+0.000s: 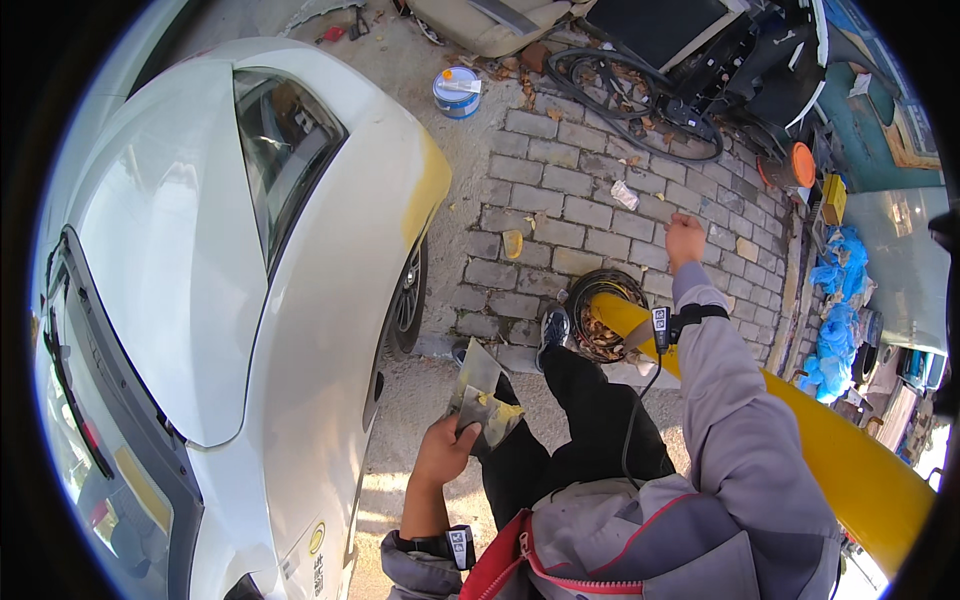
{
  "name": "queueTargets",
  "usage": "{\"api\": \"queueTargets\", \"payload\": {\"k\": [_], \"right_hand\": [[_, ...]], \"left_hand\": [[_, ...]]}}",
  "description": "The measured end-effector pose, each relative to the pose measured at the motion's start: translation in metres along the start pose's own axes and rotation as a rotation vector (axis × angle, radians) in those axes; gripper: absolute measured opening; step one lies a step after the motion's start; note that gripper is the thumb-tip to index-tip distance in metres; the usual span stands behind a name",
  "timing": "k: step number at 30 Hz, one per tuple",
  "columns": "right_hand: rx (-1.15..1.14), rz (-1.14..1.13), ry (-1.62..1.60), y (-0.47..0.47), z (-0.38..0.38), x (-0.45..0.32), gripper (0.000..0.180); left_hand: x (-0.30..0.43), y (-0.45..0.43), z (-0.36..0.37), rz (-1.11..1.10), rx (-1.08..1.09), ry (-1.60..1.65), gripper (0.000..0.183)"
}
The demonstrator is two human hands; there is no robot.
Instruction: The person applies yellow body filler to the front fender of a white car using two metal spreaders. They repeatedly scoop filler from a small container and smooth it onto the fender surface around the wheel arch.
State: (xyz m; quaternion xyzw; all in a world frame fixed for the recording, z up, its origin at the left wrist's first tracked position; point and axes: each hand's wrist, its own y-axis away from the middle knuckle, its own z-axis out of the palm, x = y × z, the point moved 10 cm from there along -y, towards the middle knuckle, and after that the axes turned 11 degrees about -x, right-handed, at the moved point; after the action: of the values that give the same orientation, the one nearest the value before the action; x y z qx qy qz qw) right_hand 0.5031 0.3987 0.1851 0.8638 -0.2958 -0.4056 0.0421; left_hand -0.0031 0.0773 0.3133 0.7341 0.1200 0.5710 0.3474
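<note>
My left hand (446,450) grips a flat, translucent sheet (476,371) and a smaller spreader-like blade (487,416) with yellow paste on its edge. They are held over my left leg, beside the white car's fender (322,247). A yellow filler patch (429,187) covers the car's front corner near the headlight (281,157). My right hand (684,238) is reached out over the grey paving, fingers curled, with no object visible in it. Below that hand, the yellow pole (825,442) passes under my right forearm.
A coiled hose (607,300) lies around the pole's base. On the ground are a blue-rimmed can (456,94), a yellow-stained cup (512,244) and crumpled paper (624,195). Black cables (637,112), an orange-lidded bucket (801,165) and blue plastic bags (836,322) lie farther right.
</note>
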Motion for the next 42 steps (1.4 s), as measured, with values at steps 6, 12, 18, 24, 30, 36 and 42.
{"api": "queueTargets", "payload": {"k": [6, 12, 18, 24, 30, 36, 42], "right_hand": [[-0.006, 0.098, -0.114, 0.031, -0.074, -0.024, 0.023], [0.173, -0.162, 0.333, 0.058, -0.166, -0.096, 0.030], [0.180, -0.073, 0.194, 0.056, -0.220, -0.076, 0.029], [-0.034, 0.208, -0.266, 0.054, -0.188, -0.015, 0.022], [-0.132, 0.248, -0.466, 0.045, -0.143, -0.015, 0.023], [-0.176, 0.153, -0.596, 0.007, -0.154, -0.108, 0.025], [-0.540, -0.038, -0.643, -0.045, -0.158, -0.278, 0.031]], "left_hand": [[0.052, 0.001, -0.048, 0.044, -0.103, -0.116, 0.026], [0.139, 0.023, -0.115, 0.224, -0.088, -0.215, 0.026], [0.200, 0.002, -0.148, 0.225, -0.125, -0.176, 0.024], [0.276, -0.041, -0.169, 0.315, -0.067, -0.173, 0.022], [0.345, -0.091, -0.169, 0.307, -0.084, -0.180, 0.024], [0.422, -0.172, -0.122, 0.347, -0.349, -0.019, 0.026], [0.534, -0.275, -0.059, 0.521, -0.518, -0.268, 0.032]]}}
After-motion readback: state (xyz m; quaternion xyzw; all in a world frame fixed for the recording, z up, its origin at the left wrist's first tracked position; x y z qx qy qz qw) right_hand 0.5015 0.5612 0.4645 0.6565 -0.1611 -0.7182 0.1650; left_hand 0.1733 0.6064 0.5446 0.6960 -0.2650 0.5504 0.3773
